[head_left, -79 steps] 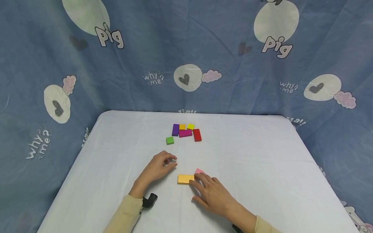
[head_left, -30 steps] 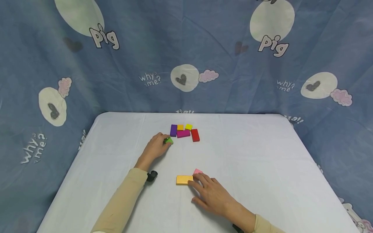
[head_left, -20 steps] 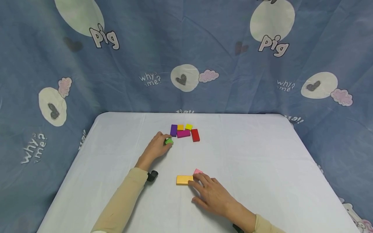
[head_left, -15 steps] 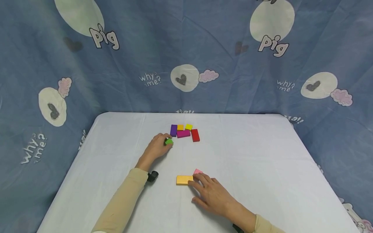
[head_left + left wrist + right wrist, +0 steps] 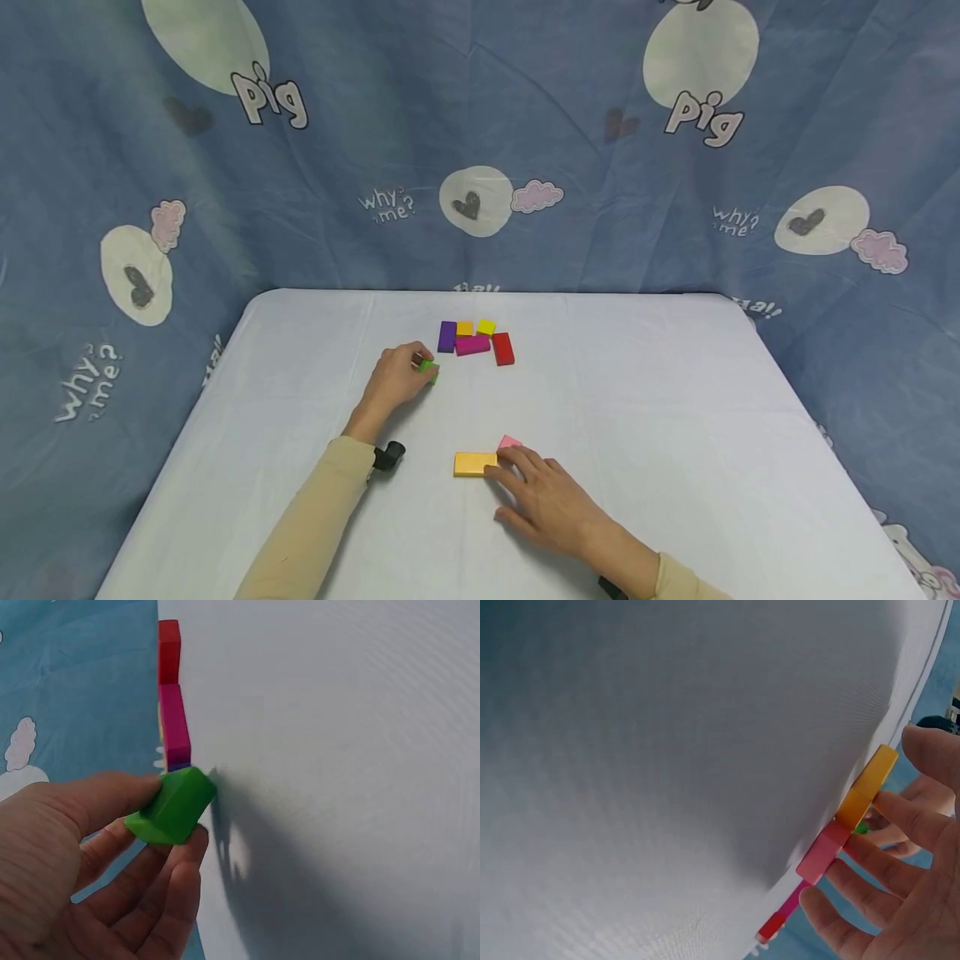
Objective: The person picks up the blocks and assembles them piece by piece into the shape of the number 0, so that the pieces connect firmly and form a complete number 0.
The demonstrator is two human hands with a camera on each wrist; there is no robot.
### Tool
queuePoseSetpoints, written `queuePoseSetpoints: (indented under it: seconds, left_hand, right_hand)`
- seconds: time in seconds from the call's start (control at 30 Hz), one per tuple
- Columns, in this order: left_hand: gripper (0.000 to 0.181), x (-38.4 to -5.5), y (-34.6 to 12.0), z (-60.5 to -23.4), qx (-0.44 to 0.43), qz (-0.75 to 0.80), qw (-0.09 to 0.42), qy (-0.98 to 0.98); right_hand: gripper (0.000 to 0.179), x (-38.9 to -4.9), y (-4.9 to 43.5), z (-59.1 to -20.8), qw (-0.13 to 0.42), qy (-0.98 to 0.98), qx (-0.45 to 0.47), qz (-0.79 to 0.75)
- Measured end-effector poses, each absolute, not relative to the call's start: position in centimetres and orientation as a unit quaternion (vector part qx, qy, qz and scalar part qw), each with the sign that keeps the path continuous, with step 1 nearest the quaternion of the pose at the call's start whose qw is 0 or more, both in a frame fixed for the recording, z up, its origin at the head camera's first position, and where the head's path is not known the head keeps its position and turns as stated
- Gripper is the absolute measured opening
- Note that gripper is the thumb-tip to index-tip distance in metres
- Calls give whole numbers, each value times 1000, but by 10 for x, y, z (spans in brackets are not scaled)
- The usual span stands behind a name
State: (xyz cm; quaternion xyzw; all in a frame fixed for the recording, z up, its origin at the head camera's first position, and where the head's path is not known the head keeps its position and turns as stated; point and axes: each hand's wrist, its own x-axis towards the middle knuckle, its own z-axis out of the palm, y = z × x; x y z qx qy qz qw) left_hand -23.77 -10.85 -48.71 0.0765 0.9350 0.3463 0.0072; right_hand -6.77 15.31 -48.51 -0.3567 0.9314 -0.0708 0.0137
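My left hand [image 5: 397, 379] pinches a small green block [image 5: 174, 804] between thumb and fingers, just in front of the far blocks. The block is tilted in the grip, and in the head view the fingers partly cover it. Nearer to me, my right hand [image 5: 551, 504] lies with loosely spread fingers beside a long orange-yellow block [image 5: 475, 464] and a pink block [image 5: 823, 851]. Its fingertips are at the edges of these two blocks, which meet in the right wrist view. In the head view, the hand hides most of the pink block.
At the far side stands a loose group: a purple block [image 5: 447, 337], a small orange block [image 5: 464, 328], a small yellow block [image 5: 486, 327], a magenta block [image 5: 472, 345] and a red block [image 5: 503, 348]. A white cloth [image 5: 660, 417] covers the table; a blue printed curtain [image 5: 600, 217] hangs behind.
My left hand has gone from the table's middle to the far blocks, grasped the green block, and drawn it slightly left and nearer, tilting it. My right hand has hardly moved.
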Motion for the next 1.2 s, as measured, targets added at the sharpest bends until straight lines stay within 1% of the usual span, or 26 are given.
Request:
queuePoseSetpoints:
  seconds: [0.13, 0.4, 0.83, 1.07, 1.2]
  left_hand:
    - [19, -236, -109, -482, 68, 367, 25, 927]
    - [19, -230, -108, -468, 94, 406, 15, 909]
    - [21, -221, -104, -450, 83, 422, 21, 902]
    - [21, -211, -103, -445, 72, 426, 43, 901]
    - [20, -204, -104, -444, 79, 418, 46, 904]
  right_hand:
    - [51, -68, 153, -485, 12, 931, -357, -70]
    - [51, -67, 153, -484, 13, 931, -357, -72]
    - [52, -67, 153, -483, 23, 933, -351, -68]
    - [52, -67, 153, -482, 19, 933, -353, -69]
    - [51, -67, 152, -482, 17, 933, -353, -70]
